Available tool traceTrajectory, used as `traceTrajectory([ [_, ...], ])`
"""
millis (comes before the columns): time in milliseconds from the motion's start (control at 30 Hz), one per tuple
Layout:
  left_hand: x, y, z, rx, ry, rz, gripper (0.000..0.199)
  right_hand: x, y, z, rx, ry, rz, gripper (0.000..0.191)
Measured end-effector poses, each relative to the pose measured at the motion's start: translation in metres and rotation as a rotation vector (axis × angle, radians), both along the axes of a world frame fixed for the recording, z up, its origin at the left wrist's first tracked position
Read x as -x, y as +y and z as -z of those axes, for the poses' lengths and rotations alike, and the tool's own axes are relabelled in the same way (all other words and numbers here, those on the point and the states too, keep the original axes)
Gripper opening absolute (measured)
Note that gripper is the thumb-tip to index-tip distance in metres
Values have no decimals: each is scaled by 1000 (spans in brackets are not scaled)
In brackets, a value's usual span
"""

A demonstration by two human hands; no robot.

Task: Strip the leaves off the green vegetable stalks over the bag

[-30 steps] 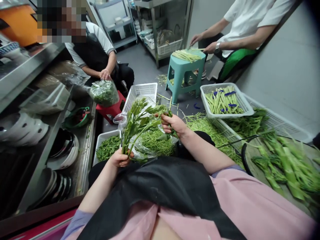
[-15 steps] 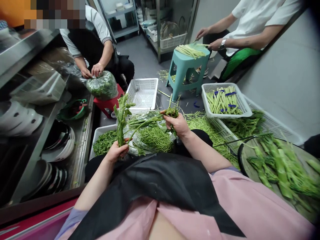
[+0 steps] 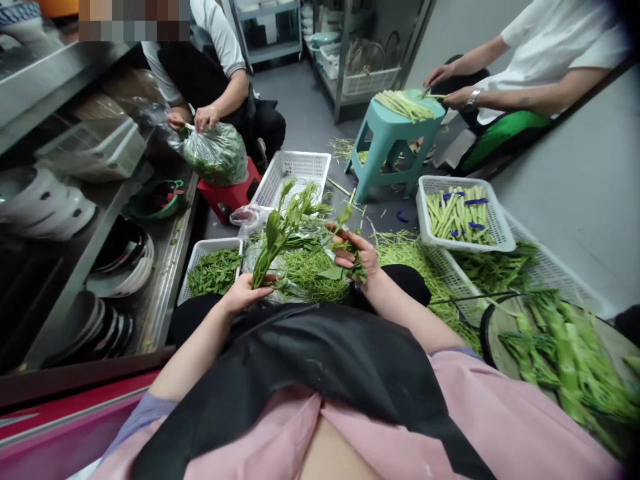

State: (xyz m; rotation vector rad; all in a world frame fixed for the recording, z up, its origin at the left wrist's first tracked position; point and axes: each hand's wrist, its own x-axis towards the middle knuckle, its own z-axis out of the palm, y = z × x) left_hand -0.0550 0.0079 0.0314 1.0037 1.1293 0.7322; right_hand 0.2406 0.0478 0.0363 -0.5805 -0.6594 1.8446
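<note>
A bunch of leafy green stems (image 3: 273, 243) stands upright in my left hand (image 3: 247, 292), its fingers wrapped round the lower ends. My right hand (image 3: 361, 257) is to the right, fingers curled on some leafy greens that hang by the palm. Between and beyond my hands lies a heap of thin green stems (image 3: 315, 270), partly on clear plastic. At the left of the heap, a white basket (image 3: 183, 287) holds cut leafy greens. Loose pale green stems (image 3: 400, 257) are piled right of my right hand.
One person handles a plastic bag of greens (image 3: 217, 157) on a red stool (image 3: 230, 193). Another works over stems on a teal stool (image 3: 383, 137). A white basket (image 3: 295, 160) stands ahead, tied stems fill a basket (image 3: 503, 237), and metal shelves (image 3: 173, 267) line the left.
The bunch in my left hand has tilted right and looks fuller and leafier. My right hand's fingers have loosened and spread somewhat. The whole view has shifted slightly.
</note>
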Motion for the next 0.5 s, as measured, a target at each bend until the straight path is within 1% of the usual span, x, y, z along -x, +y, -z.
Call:
traceTrajectory([
  [67, -2, -3, 2, -37, 43, 47, 31, 1, 1, 10, 56, 19, -4, 35],
  [167, -4, -5, 7, -27, 26, 111, 38, 6, -1, 25, 142, -52, -11, 27],
  [267, -6, -7, 15, 12, -45, 134, 41, 12, -4, 35, 136, -118, -36, 27],
  [367, -9, -9, 23, 47, -122, 141, 43, 15, -8, 34, 43, -87, -4, 29],
  [500, -12, -12, 32, 117, -206, 140, 46, 15, -10, 25, -31, -133, -40, 27],
])
